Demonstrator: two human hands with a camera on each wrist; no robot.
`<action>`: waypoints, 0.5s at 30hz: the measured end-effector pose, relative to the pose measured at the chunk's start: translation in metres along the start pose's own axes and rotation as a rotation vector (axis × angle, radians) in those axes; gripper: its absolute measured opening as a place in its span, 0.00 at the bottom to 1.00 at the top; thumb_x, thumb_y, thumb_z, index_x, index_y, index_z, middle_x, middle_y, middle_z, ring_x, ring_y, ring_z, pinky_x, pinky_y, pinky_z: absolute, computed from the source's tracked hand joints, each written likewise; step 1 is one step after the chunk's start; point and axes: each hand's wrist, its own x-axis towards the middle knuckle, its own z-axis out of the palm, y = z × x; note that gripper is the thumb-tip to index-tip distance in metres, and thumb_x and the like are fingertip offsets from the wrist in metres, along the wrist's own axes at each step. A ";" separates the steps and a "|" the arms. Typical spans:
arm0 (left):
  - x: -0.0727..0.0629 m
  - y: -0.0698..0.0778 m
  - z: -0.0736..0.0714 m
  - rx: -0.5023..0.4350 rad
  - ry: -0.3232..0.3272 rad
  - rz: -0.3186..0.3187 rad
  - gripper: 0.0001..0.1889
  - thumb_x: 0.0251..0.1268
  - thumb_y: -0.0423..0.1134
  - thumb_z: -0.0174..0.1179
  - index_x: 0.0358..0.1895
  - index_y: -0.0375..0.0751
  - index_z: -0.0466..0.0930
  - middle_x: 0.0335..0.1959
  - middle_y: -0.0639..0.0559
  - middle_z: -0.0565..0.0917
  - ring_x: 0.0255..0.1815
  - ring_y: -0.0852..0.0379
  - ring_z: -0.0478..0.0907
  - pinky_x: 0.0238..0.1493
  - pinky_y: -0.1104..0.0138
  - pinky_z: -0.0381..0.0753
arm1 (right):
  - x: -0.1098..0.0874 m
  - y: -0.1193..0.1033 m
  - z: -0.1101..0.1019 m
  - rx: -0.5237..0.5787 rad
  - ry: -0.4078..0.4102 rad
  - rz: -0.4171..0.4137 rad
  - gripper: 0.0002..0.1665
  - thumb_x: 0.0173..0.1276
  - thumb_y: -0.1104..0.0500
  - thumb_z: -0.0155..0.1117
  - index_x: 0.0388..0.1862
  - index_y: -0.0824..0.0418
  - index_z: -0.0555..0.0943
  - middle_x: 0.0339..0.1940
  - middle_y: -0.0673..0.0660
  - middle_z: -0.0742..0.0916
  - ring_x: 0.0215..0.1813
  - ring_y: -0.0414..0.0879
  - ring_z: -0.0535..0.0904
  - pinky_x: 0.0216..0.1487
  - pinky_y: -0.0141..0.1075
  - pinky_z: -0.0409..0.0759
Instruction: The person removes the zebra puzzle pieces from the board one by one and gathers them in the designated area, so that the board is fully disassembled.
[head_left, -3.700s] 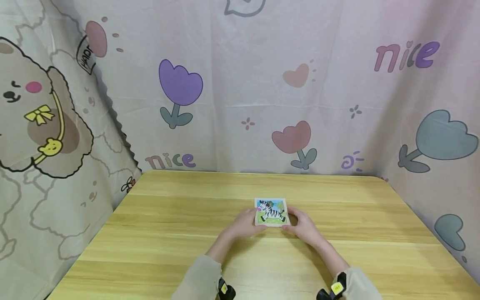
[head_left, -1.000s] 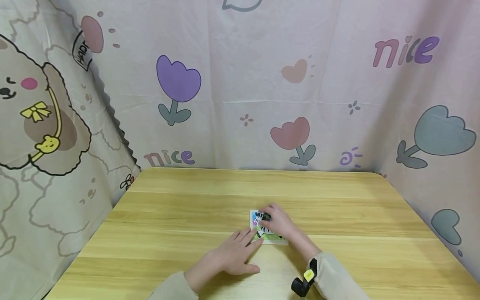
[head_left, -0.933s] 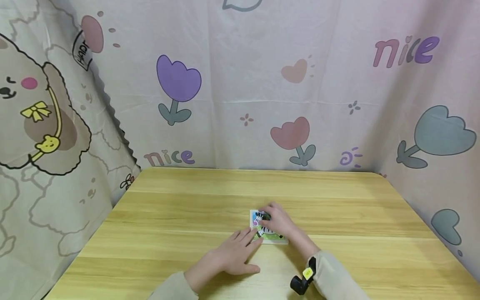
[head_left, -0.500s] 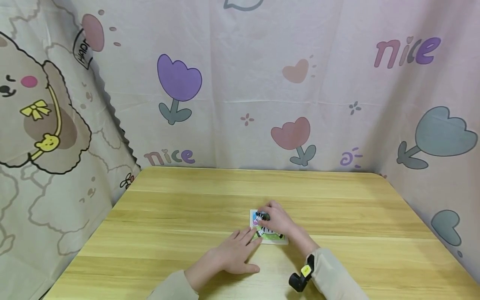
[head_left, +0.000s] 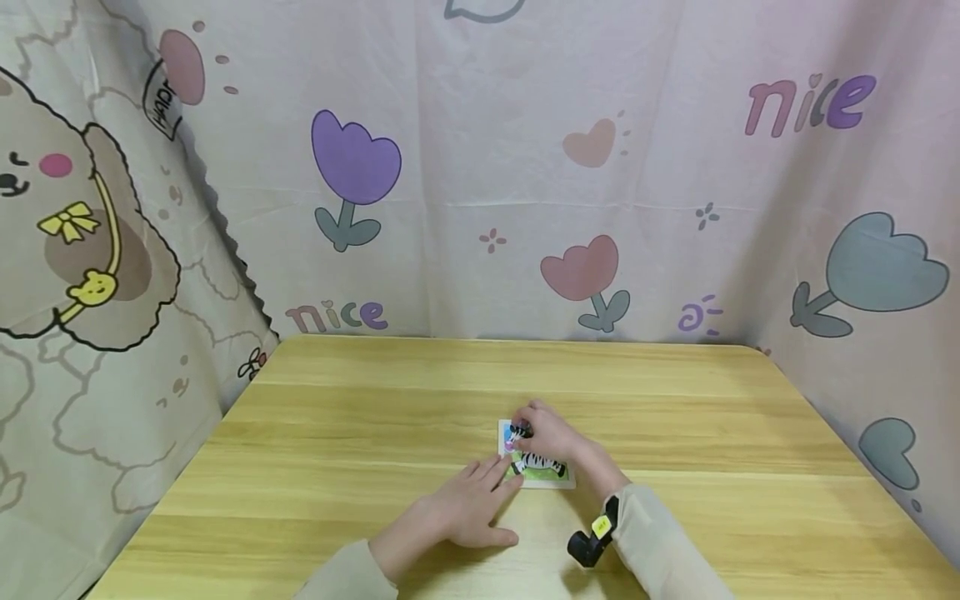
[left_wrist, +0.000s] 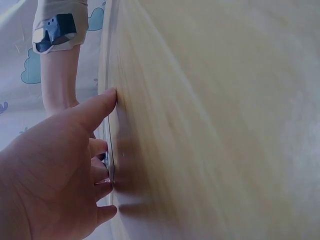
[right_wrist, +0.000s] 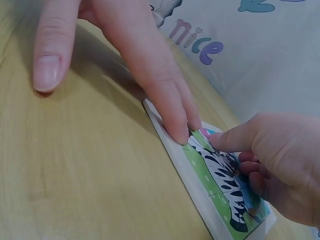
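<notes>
A flat square jigsaw puzzle (head_left: pixel 551 475) lies on the table, white-bordered, with a running zebra on green and blue; thin joint lines show in the right wrist view. My left hand (head_left: pixel 467 507) rests with spread, straight fingers on its near left corner, thumb out over the wood. My right hand (head_left: pixel 551 437) comes over the far side. Its thumb and bent fingers pinch at a puzzle piece (right_wrist: pixel 206 134) by the zebra's pink muzzle. Those fingers and the palm hide the puzzle's upper right part in the head view.
The wooden table (head_left: pixel 337 417) stretches out on every side of the puzzle. A printed curtain (head_left: pixel 480 167) hangs behind its far edge and along both sides. A black wrist camera (head_left: pixel 588 546) sits on my right cuff, close to the table's near part.
Earlier both hands held the puzzle by its sides, farther back. It now lies nearer, left hand over its corner. In the last second my right hand has shifted slightly left, its wrist turning.
</notes>
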 end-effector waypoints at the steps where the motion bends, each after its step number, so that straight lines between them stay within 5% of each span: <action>1: 0.000 0.000 0.000 -0.002 0.000 0.002 0.41 0.61 0.67 0.46 0.71 0.44 0.56 0.73 0.41 0.51 0.72 0.45 0.48 0.69 0.54 0.54 | 0.000 0.000 0.000 0.013 -0.004 0.006 0.20 0.56 0.59 0.69 0.47 0.64 0.78 0.43 0.55 0.75 0.44 0.47 0.72 0.50 0.43 0.75; 9: 0.000 0.000 0.001 0.001 -0.004 0.003 0.41 0.61 0.67 0.46 0.71 0.45 0.56 0.73 0.41 0.51 0.72 0.45 0.48 0.69 0.54 0.54 | 0.002 0.002 0.002 0.052 0.011 0.015 0.20 0.54 0.59 0.71 0.44 0.63 0.76 0.44 0.55 0.76 0.46 0.48 0.73 0.52 0.44 0.75; 15: 0.001 -0.001 0.002 0.002 -0.004 0.003 0.41 0.61 0.67 0.45 0.71 0.45 0.55 0.73 0.41 0.51 0.72 0.45 0.48 0.69 0.54 0.53 | 0.003 0.003 0.006 0.095 0.094 -0.025 0.14 0.55 0.64 0.68 0.40 0.61 0.75 0.36 0.53 0.77 0.37 0.44 0.73 0.40 0.38 0.77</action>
